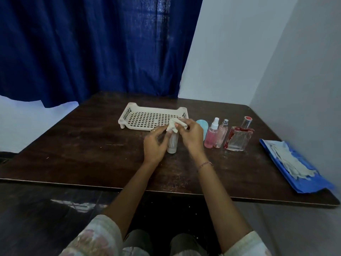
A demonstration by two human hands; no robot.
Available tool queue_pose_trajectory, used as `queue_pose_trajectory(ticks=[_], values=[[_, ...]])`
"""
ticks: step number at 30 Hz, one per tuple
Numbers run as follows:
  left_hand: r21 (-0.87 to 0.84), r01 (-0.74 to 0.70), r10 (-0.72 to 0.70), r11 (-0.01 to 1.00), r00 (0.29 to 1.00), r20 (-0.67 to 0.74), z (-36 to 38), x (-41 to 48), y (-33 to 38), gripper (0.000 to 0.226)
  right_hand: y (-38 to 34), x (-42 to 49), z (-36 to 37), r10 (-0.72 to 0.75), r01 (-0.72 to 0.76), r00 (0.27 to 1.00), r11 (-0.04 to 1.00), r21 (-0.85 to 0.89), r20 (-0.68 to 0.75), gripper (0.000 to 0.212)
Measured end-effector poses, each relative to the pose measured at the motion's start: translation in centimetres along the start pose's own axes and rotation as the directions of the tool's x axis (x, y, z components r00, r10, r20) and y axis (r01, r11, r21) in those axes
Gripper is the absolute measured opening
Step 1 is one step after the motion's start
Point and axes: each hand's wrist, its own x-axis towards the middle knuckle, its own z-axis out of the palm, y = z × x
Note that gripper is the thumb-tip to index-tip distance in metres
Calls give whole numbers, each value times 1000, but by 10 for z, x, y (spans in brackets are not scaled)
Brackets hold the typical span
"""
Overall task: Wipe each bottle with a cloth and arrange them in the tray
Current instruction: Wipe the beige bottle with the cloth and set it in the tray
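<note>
A small translucent white bottle (172, 143) stands upright on the dark wooden table (92, 145). My left hand (155, 145) curls round its left side. My right hand (191, 134) pinches a white cloth (175, 125) bunched over the bottle's top. Just behind my hands sits the cream perforated tray (145, 117), with nothing in it. To the right stand a pink spray bottle (211, 134), a slimmer pale pink bottle (221, 134) and a square glass bottle with red marks (239, 138). A light blue object (203, 125) shows partly behind my right hand.
A blue sheet with pale gloves on it (293, 167) lies at the table's right edge. A blue curtain (92, 48) hangs behind the table and a white wall (295, 80) runs along its right side.
</note>
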Motion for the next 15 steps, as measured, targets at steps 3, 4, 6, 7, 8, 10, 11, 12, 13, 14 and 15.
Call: queue_pose_trajectory(ticks=[3,4,6,7,8,10,11,12,13,14,15], values=[[-170,89,-76,981,994,82,-1,0,3,19,3,1,-4,15,-16,999,999,28,47,23],[-238,133,-104,962,986,131,-1,1,5,18,4,1,-6,16,-19,997,999,40,73,23],[-328,215,-147,920,965,219,0,1,8,19,7,2,-8,19,-27,994,997,74,110,22],[-348,248,-166,904,954,249,1,1,8,21,8,2,-10,18,-27,993,996,85,113,22],[-361,273,-180,892,946,270,1,1,8,23,8,2,-11,11,-21,994,996,90,109,22],[-386,307,-199,870,935,294,2,1,7,25,6,0,-11,-38,33,997,997,66,68,21],[-400,319,-207,859,932,299,2,1,5,26,5,-2,-10,-85,84,996,996,35,34,21],[-411,331,-216,849,929,301,1,1,3,27,3,-5,-8,-145,145,989,989,7,7,21],[-424,339,-222,840,927,302,1,2,1,29,1,-10,-6,-209,209,978,978,-13,-7,22],[-433,340,-222,835,928,300,0,2,-1,31,-1,-14,-3,-268,268,963,963,-23,-9,24],[-441,336,-217,833,930,298,-1,2,-1,33,-2,-19,-1,-312,312,950,950,-30,-11,25]])
